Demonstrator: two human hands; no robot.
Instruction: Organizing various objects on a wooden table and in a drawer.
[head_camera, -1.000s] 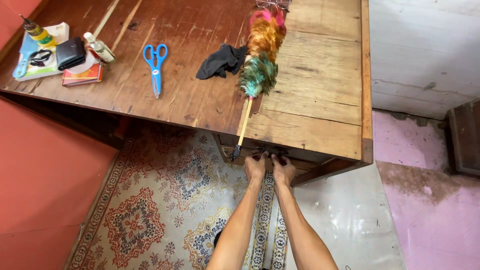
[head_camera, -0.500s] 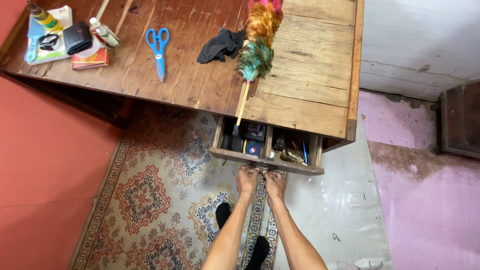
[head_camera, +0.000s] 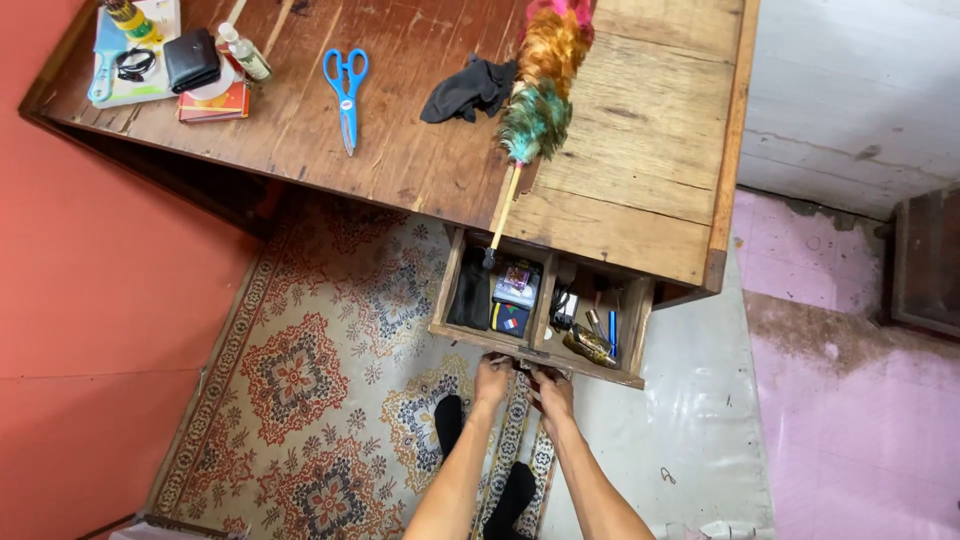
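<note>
Nearest to us, our left hand (head_camera: 492, 378) and right hand (head_camera: 553, 390) sit side by side at the front edge of the wooden drawer (head_camera: 540, 352), fingers curled down over its front board and closed on it; whether they grip a handle or the board itself we cannot tell. A second ago the drawer was shut under the table and our hands were pressed against its face; half a second ago it was partly out; now it stands drawn well clear of the tabletop, its inside open to view. We judge the pull as nearly finished, since the contents are all reachable from above.

Just beyond our fingertips the drawer shows two compartments split by a divider. The left one holds a dark pouch (head_camera: 470, 300) and a small box with a coloured card (head_camera: 514, 300) beside it. The right one holds a brass-coloured object (head_camera: 588, 345) close to the front board and a blue pen (head_camera: 612, 332).

Farther off, on the table (head_camera: 640, 200), a feather duster (head_camera: 535, 110) lies with its stick overhanging the drawer, then a black cloth (head_camera: 470, 90), blue scissors (head_camera: 346, 88), and a black wallet (head_camera: 190, 60) at the far corner.
</note>
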